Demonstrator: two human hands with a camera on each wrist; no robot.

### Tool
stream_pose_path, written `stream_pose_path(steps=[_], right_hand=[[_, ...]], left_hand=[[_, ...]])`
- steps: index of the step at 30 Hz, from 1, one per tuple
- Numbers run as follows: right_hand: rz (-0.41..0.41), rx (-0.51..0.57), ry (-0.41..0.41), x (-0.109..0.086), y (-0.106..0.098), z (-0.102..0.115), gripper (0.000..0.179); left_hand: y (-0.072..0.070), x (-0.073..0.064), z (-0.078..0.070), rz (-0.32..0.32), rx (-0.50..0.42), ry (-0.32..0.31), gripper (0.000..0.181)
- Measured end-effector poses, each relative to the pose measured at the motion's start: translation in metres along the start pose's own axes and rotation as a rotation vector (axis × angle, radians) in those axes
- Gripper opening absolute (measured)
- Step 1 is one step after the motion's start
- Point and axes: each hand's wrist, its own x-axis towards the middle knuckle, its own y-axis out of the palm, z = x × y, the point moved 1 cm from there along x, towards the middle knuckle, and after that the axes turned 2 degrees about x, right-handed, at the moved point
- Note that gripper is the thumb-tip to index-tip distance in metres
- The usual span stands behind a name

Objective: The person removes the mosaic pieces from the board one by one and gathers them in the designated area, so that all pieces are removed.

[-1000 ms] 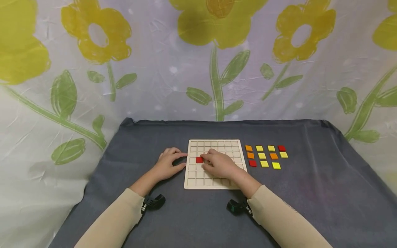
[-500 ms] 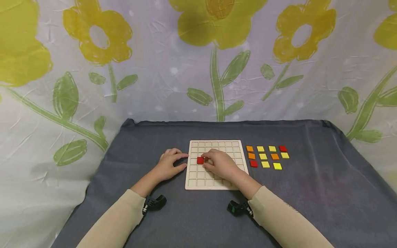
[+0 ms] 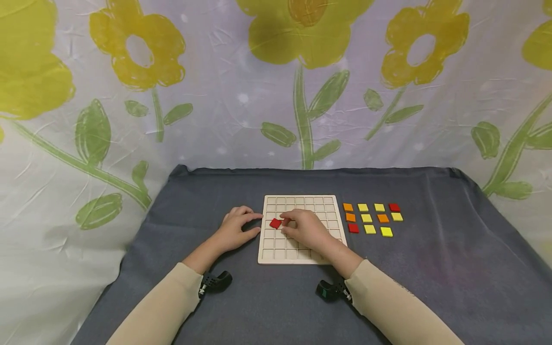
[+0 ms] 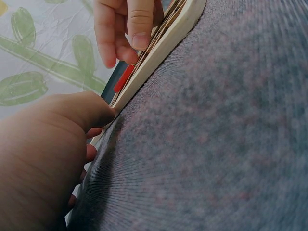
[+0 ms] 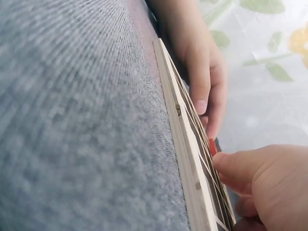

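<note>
A small square red tile (image 3: pixel 275 223) lies turned cornerwise on the light wooden grid board (image 3: pixel 302 257), in its left part. The right hand (image 3: pixel 307 229) is over the board with index finger and thumb spread apart, their tips right at the tile's right side. In the right wrist view the right thumb (image 5: pixel 236 163) is close beside the red tile (image 5: pixel 212 146). At the board's left edge, the left hand (image 3: pixel 236 228) rests with thumb and index fingertips touching the rim. Its other fingers are partly hidden in the left wrist view, behind the left thumb (image 4: pixel 94 108).
Right of the board lie loose tiles in rows: several yellow tiles (image 3: pixel 366 218), orange tiles (image 3: pixel 350 217) and red tiles (image 3: pixel 353 228). A dark grey cloth (image 3: pixel 267 302) covers the table. Behind it hangs a flower-printed curtain (image 3: pixel 224 96).
The red tile has turned from square with the grid to cornerwise and shifted slightly left. Both hands have stayed almost in place, the right one at the tile.
</note>
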Motion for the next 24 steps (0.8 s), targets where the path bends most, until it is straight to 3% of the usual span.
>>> stream_pose_path(steps=[3,8,11,17,24], right_hand=[[0.004,-0.017,0.022,0.000,0.001,0.001,0.036],[0.050,-0.159,0.043,0.001,0.004,0.008,0.042],[0.034,-0.214,0.059,0.001,0.008,0.012,0.040],[-0.038,-0.192,0.098,0.005,0.012,0.011,0.028],[-0.004,-0.149,0.091,0.004,0.007,0.011,0.028]], left_hand=[[0.000,0.000,0.000,-0.005,0.000,0.001,0.041],[-0.001,0.001,0.000,-0.005,-0.005,0.002,0.040],[-0.001,0.001,0.000,-0.011,-0.003,0.012,0.040],[-0.001,0.001,0.001,-0.016,0.001,0.019,0.040],[0.002,0.000,0.003,-0.014,0.008,0.014,0.041]])
